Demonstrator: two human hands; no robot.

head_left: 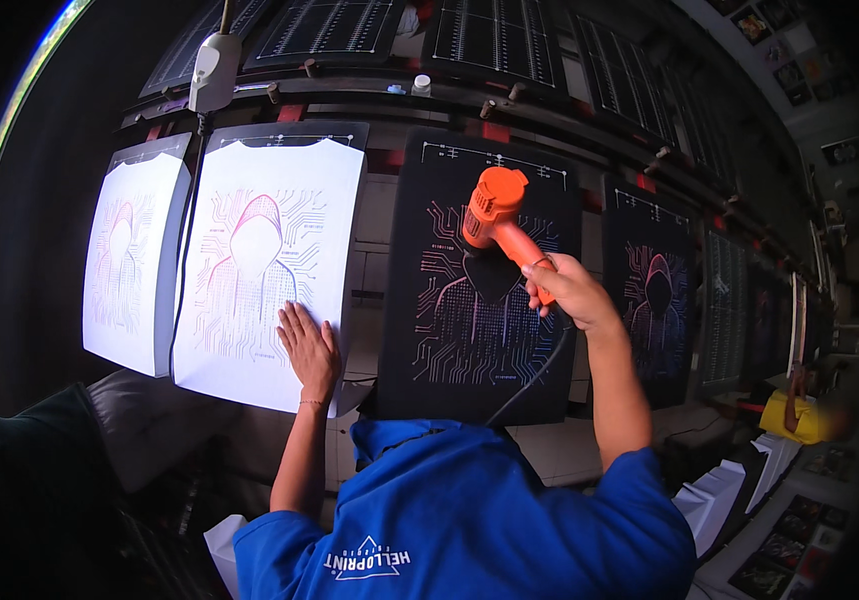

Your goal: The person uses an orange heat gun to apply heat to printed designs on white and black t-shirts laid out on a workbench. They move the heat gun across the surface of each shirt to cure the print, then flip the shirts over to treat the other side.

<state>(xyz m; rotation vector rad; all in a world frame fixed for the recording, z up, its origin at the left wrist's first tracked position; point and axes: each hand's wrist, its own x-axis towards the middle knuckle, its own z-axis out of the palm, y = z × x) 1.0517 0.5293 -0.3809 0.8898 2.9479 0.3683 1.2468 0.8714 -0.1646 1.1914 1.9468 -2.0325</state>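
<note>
My right hand point(571, 290) is wrapped around the handle of an orange hair dryer point(500, 205). The dryer's head is over a black T-shirt point(399, 290) printed with a hooded figure and circuit lines. On the left, my left hand point(309, 350) lies with its fingers stretched out on a white T-shirt point(332, 220) bearing the same design in pink and purple. Its fingertips touch the lower right part of the print. From the dryer's handle a dark cord point(539, 378) runs down past the black shirt.
Another white shirt point(99, 250) is at the left, another printed black shirt point(614, 240) at the right. Flat black boards point(497, 40) line the far side. A power socket block point(214, 75) hangs with its cable at the upper left. A person in yellow point(789, 415) is far right.
</note>
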